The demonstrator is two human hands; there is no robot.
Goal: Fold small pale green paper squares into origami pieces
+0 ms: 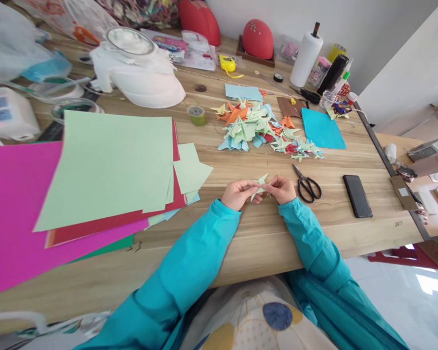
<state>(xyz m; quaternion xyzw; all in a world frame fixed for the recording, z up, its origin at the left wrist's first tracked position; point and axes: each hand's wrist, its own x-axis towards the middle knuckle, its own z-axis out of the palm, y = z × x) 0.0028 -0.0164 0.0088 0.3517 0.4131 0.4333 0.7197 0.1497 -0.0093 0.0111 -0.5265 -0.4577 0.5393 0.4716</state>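
My left hand (238,193) and right hand (282,188) pinch a small, pointed piece of pale green folded paper (263,179) just above a wood-grain tabletop (255,243).

The piece sits directly between my fingertips, thumbs and fingers closed on it from both sides; its long axis slants from a far tip on the right to a near tip on the left, and neither of my hands is clearly nearer. Black-handled metal scissors (302,178) lie just beside my right hand; a heap of multicoloured folded paper pieces (241,130) spreads beyond. A red-lettered label (344,89) at the far right is too small to read, as are dark pen marks (398,224) near the table's right edge; the black phone (357,196) shows no legible brand.
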